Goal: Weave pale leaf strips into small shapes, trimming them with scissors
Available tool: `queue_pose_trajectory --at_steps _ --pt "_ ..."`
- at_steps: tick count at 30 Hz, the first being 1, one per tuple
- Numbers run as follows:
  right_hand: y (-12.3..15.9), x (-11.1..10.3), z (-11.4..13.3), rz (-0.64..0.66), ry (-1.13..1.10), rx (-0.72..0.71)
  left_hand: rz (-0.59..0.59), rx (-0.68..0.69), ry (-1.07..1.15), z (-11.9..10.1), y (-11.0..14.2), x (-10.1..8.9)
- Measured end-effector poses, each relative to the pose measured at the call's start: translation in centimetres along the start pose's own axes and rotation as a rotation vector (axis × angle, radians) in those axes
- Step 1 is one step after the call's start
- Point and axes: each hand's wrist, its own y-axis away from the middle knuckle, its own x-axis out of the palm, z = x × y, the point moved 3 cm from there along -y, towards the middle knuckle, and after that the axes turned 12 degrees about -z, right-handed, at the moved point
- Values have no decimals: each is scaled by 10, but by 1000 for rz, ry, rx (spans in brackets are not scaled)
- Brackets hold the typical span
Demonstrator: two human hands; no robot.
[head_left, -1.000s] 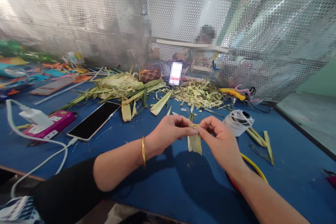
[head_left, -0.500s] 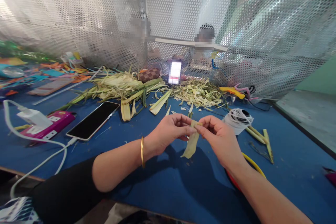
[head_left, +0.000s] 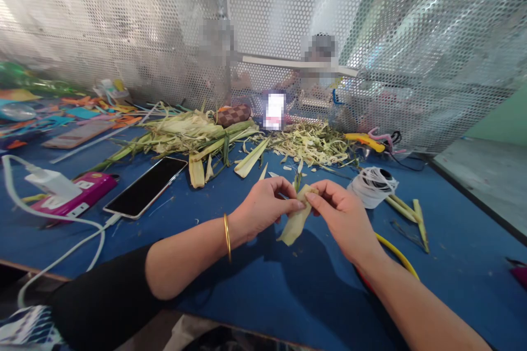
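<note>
A pale yellow-green strip of husk (head_left: 295, 225) hangs between my two hands above the blue table (head_left: 255, 296). My left hand (head_left: 267, 205), with a gold bangle at the wrist, pinches the strip's left edge between thumb and fingers. On the other side, my right hand (head_left: 340, 214) grips its upper end. A thin green stem (head_left: 297, 180) sticks up behind the fingers. Beyond my hands lie a heap of long husks (head_left: 185, 131) and a pile of shredded husk scraps (head_left: 310, 145). Just right of my right hand stands a spool of white strapping (head_left: 373, 186).
At left are a charging phone (head_left: 146, 186), a purple power strip (head_left: 93, 192) and a white cable (head_left: 53, 216). A lit phone (head_left: 275, 111) leans against the perforated metal screen (head_left: 280, 16). Pale stalks (head_left: 419, 225) lie at right. A yellow-and-red ring (head_left: 397, 255) is partly under my right forearm.
The husk strip has tilted, its lower end swinging slightly left and up. My left fingers have shifted a little down along its edge. My right hand has barely moved.
</note>
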Motion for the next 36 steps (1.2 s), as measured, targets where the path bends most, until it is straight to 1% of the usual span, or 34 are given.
queue_pose_trajectory --at_steps 2,4,6,8,10,14,17,19,21,24,26,29,33,36 --pt "1 0 0 30 12 -2 14 -10 15 0 0 0" --pt "1 1 0 43 34 -15 61 -43 48 1 1 1" --pt "1 1 0 41 69 -53 112 -84 87 2 2 2" --pt "0 0 0 30 90 -82 122 -106 122 3 3 3" --pt "0 -1 -1 5 91 -97 111 -118 151 5 3 3" --pt "-2 -4 -1 -65 77 -110 144 -135 149 6 2 4" --pt "-2 -6 0 -103 95 -122 159 -132 95 6 2 4" --pt "-2 -6 3 -128 120 -143 152 -131 41 6 2 3" --pt "-3 -7 4 -146 128 -159 145 -138 35 6 3 3" --pt "-4 -8 4 -168 103 -150 201 -194 103 7 5 6" --pt "-5 -8 3 -188 76 -132 231 -223 109 8 6 8" --pt "-5 -10 3 -235 49 -124 195 -211 45 7 5 7" --pt "-5 -11 5 -286 52 -150 136 -201 -57 5 3 4" --pt "-6 -13 7 -305 52 -158 146 -210 -57 5 3 4"
